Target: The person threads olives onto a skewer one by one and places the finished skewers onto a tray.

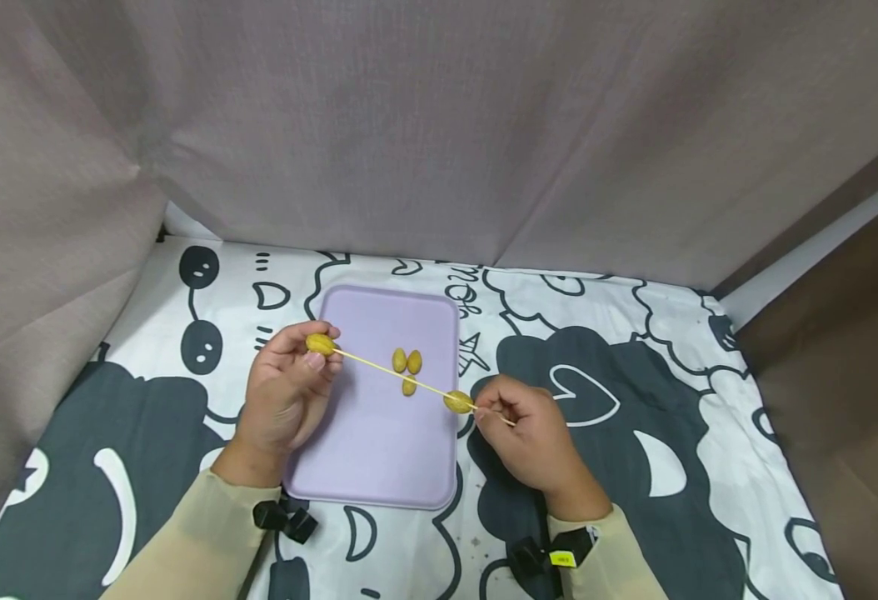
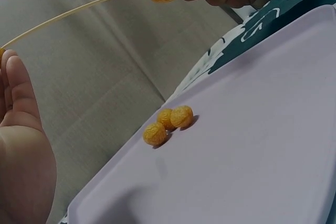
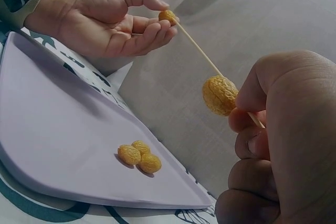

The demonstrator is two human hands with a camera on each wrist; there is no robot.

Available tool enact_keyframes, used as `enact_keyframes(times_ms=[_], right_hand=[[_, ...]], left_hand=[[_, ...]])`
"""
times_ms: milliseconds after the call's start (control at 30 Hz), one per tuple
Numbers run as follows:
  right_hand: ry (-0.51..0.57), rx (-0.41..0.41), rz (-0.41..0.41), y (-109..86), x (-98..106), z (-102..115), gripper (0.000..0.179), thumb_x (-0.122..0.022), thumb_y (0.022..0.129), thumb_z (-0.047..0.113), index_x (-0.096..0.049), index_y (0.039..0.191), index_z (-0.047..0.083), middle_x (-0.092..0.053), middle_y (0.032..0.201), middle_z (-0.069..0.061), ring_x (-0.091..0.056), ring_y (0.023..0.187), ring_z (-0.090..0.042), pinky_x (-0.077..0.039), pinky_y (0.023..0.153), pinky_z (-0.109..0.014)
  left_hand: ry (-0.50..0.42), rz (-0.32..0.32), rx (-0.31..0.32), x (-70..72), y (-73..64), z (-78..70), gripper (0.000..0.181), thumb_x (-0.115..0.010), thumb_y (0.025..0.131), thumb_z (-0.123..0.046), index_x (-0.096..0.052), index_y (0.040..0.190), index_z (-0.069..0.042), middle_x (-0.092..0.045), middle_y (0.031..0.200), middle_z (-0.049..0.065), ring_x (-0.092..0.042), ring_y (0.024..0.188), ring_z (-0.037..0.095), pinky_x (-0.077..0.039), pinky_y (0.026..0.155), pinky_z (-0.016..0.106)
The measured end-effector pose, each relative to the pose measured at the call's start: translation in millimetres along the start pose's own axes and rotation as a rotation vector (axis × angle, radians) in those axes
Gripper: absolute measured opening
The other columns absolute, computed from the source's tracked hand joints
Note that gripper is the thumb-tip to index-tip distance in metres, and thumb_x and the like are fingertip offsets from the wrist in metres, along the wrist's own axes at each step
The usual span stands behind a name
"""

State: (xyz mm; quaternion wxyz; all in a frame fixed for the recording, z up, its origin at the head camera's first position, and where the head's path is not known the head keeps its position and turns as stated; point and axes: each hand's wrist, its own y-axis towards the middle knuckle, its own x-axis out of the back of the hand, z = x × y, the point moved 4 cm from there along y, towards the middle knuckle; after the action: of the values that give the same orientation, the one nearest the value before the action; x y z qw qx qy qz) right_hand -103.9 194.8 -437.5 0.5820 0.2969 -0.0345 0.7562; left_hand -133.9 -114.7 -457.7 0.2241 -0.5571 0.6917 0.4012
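A thin bamboo skewer [image 1: 386, 369] spans between the two hands, above the tray. Near its right end it carries a wrinkled yellow dried fruit [image 3: 219, 95]. My right hand [image 1: 525, 429] pinches the skewer just behind that fruit, fingers curled. A second wrinkled yellow fruit [image 1: 321, 343] sits at the skewer's other end. My left hand [image 1: 289, 392] holds this one between thumb and fingers, palm turned up. Whether the tip has pierced it cannot be seen. Three more such fruits [image 2: 168, 121] lie close together on the lilac tray [image 1: 371, 450].
Under the tray spreads a white cloth with dark cartoon prints [image 1: 596, 375]. Grey-brown fabric [image 1: 439, 125] hangs behind and to the left. A brown panel [image 1: 844, 350] stands at the right. Each wrist wears a small black camera [image 1: 285, 521].
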Motion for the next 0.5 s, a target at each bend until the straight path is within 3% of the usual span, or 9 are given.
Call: enact_keyframes(times_ms=[167, 500], right_hand=[[-0.001, 0.001, -0.002, -0.4, -0.4, 0.0, 0.030, -0.069, 0.092, -0.008, -0.069, 0.089, 0.021, -0.052, 0.070, 0.011, -0.042, 0.057, -0.004, -0.033, 0.046, -0.021], [0.008, 0.008, 0.009, -0.4, -1.2, 0.5, 0.029, -0.069, 0.093, -0.009, -0.069, 0.089, 0.021, -0.052, 0.070, 0.010, -0.042, 0.057, -0.005, -0.033, 0.046, -0.022]], left_hand=[[-0.015, 0.021, -0.012, -0.1, -0.2, 0.2, 0.038, -0.052, 0.107, 0.019, -0.076, 0.131, 0.001, -0.080, 0.124, 0.013, -0.081, 0.102, 0.017, -0.069, 0.092, 0.023], [0.035, -0.052, 0.008, 1.8, -0.7, 1.3, 0.034, -0.059, 0.105, 0.018, -0.077, 0.124, -0.003, -0.080, 0.118, 0.010, -0.079, 0.097, 0.014, -0.068, 0.089, 0.019]])
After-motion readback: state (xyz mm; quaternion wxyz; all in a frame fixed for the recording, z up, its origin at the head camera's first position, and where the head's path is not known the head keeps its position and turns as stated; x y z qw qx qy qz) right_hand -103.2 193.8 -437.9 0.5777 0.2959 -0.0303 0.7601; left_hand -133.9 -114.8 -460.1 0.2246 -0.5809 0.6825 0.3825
